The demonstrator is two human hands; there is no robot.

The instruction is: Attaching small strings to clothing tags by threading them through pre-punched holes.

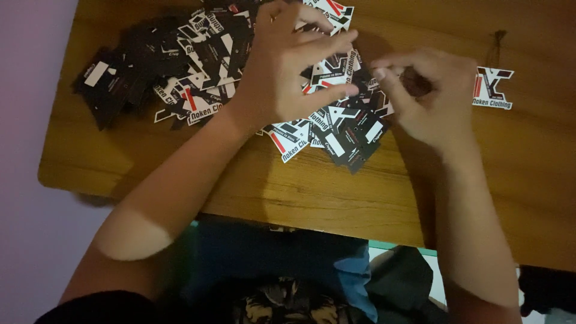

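Looking down at a wooden table [240, 186], I see both hands over a spread of tags [198, 66], black, white and red card pieces shaped by die-cut, heaped from the far left toward the middle. My left hand [288, 66] sits on the right end of the heap, fingers curled and pinched on one tag [333, 69] that shows white and black between the fingertips. My right hand [432, 96] is just right of it, thumb and forefinger pressed together near that same tag; something thin may be between them but it is too small and dim to tell, so I can't say what it clamps. One lone tag [493, 87] lies flat well to the right, apart from the heap, with a dark string [495, 45] just beyond it on the far side. Judging handling: the tags look light, thin, stiff enough to hold shape but easy to bend or crease, smooth-faced so they'd slide over each other and come up two at a time. Best hold is probably an edge pinch, near the end with the small hole, lifting one clear of its neighbours. Near edge of the table shows dark clothing [282, 270] below it.
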